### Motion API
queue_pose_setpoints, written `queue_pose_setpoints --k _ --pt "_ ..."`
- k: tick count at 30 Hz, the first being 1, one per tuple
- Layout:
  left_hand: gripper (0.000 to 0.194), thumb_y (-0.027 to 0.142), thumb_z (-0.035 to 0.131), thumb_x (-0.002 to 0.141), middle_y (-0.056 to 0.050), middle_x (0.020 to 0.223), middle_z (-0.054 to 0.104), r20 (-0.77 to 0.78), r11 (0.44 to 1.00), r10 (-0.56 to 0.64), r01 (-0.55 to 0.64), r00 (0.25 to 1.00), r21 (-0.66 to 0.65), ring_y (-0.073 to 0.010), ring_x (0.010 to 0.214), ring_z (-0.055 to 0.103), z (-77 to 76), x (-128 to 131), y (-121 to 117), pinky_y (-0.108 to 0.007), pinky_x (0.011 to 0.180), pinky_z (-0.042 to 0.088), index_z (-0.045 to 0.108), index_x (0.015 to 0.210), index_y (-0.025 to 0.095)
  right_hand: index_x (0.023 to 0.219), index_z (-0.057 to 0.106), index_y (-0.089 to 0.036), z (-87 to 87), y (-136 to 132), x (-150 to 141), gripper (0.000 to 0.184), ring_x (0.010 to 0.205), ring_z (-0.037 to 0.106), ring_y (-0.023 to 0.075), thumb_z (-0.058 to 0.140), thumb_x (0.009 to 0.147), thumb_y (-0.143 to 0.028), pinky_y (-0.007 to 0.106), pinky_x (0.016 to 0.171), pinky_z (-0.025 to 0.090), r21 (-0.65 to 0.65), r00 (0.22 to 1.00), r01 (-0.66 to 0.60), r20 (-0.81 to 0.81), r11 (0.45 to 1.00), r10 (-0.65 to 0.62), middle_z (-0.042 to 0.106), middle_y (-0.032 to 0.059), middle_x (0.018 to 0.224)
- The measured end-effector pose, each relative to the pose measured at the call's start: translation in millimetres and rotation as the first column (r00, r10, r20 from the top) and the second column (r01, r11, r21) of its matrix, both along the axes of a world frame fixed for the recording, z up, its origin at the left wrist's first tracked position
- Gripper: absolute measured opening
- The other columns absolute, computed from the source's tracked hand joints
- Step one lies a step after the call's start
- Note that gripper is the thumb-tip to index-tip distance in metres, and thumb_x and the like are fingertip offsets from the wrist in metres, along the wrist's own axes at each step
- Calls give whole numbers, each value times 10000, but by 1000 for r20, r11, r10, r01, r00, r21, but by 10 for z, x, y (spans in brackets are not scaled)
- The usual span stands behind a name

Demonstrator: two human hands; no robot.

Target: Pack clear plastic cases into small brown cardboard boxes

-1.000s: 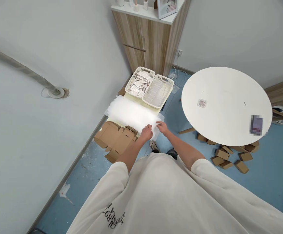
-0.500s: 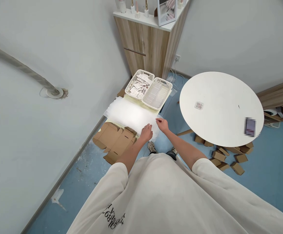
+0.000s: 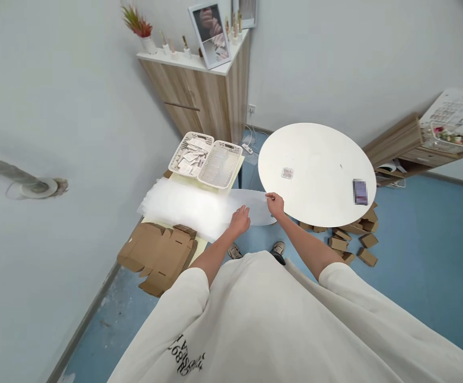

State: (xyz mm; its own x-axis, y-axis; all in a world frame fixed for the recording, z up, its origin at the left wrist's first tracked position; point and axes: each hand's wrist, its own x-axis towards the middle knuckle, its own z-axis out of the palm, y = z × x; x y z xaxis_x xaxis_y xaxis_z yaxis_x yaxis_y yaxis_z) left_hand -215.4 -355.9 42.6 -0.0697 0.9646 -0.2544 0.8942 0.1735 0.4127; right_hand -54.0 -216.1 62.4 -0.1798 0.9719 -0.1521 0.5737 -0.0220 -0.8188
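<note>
A pile of translucent white packing sheets (image 3: 175, 205) lies across a small pale-yellow-topped table. From its right side one thin sheet (image 3: 257, 206) stretches out beyond the table. My right hand (image 3: 275, 205) pinches the far right end of this sheet between thumb and fingers. Over the middle of the sheet is my left hand (image 3: 240, 220), its fingers loosely bent and slightly apart; whether they press on it is hard to see. Flat brown cardboard boxes (image 3: 159, 255), unfolded, lie at the table's near left.
Behind the sheets stand a white basket of paper packets (image 3: 191, 154) and another with clear plastic pieces (image 3: 220, 164). A round white table (image 3: 315, 154) stands to the right, bearing a small clear case (image 3: 287, 173). Small brown boxes (image 3: 337, 243) lie on the floor. A wooden cabinet (image 3: 199, 101) stands behind.
My right hand has moved right, drawing the end of one sheet out from the pile. My left hand stays close to the sheets. The camera view has turned to the right.
</note>
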Motion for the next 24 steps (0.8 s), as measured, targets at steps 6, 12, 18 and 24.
queue_pose_setpoints --k 6,12,18,24 --pt "503 253 408 983 -162 1611 344 -14 996 -81 81 997 -44 -319 1449 383 60 712 496 -449 1120 380 415 1478 165 1058 744 -191 -28 442 877 379 977 645 227 452 828 -265 394 906 533 -19 992 126 -29 992 -126 720 91 1101" --pt "516 271 371 995 -182 1623 317 -6 990 -124 123 992 -75 -334 1470 349 71 1483 934 -474 1139 357 398 1494 141 1185 719 -169 -201 930 1876 438 1146 626 241 453 848 -252 396 1012 502 -58 973 228 -29 972 -230 682 102 1274" --pt "522 261 373 989 -175 1631 304 4 971 -188 186 982 -148 -337 1477 336 -60 2082 1206 -479 1135 353 389 1498 151 1343 635 -126 -405 1182 2725 516 1278 568 255 485 875 -283 399 1107 447 -152 943 332 24 931 -332 614 134 1392" --pt "547 249 394 968 -180 1626 308 -8 947 -253 246 967 -206 -335 1481 323 -232 2426 1431 -483 1154 326 380 1507 152 1407 582 -111 -545 1174 3107 592 1324 524 287 532 843 -285 404 1127 421 -293 939 332 190 897 -286 588 146 1418"
